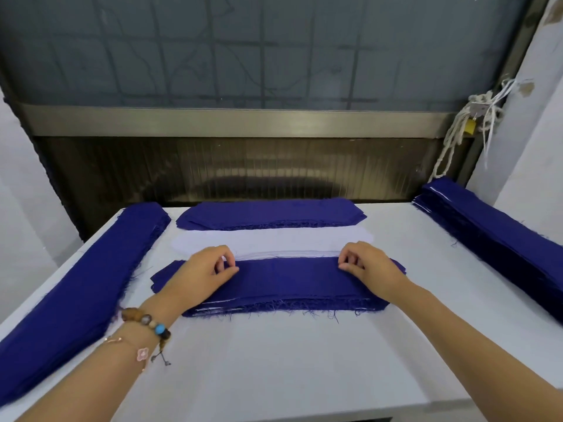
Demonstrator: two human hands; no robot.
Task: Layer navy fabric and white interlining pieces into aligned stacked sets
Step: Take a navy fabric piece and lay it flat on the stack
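Fingers (230,270) of left hand (198,275) and right hand (373,269) pinch the top navy piece (289,278) at its far edge on the centre stack (274,304), near the interlining (274,240); uneven pull could skew its alignment.

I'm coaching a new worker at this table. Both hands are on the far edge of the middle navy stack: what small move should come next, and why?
Probably ease the top navy piece until its far edge sits flush with the stack, then release. The left hand and right hand both pinch that edge, and thin white layers peek out along the stack's near side.
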